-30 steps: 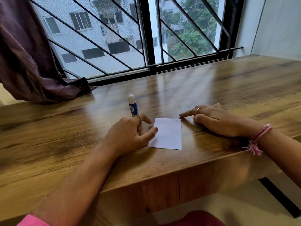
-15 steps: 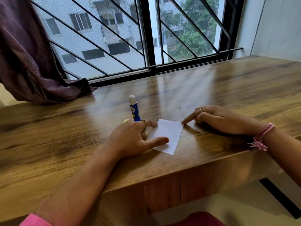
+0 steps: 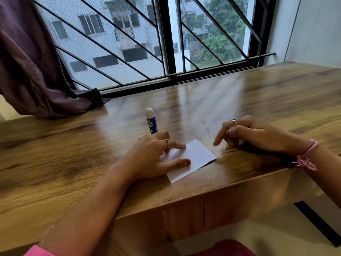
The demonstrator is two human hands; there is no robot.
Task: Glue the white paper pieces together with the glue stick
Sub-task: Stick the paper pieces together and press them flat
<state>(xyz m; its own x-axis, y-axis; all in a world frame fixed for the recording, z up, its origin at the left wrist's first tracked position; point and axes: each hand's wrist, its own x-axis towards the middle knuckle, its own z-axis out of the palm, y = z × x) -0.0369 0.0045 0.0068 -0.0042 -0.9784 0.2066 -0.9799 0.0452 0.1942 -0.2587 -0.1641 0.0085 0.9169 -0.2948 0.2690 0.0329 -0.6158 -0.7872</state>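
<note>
A small white paper (image 3: pixel 197 157) lies turned at an angle on the wooden table (image 3: pixel 73 156) near its front edge. Its right edge looks slightly raised, with a dark shadow under it. My left hand (image 3: pixel 156 156) rests on the paper's left part, thumb and index finger spread flat on it. A blue and white glue stick (image 3: pixel 151 120) stands upright just behind this hand, untouched. My right hand (image 3: pixel 252 133) hovers to the right of the paper, its index finger pointing down near the paper's far corner and apart from it, the other fingers curled.
A barred window (image 3: pixel 166 43) runs along the table's far edge. A dark purple curtain (image 3: pixel 33 71) hangs at the back left and drapes onto the tabletop. A white wall (image 3: pixel 313 28) stands at the right.
My left hand has turned the paper counter-clockwise and slid further onto it. My right index finger has come off the paper's corner and the hand has drawn back to the right.
</note>
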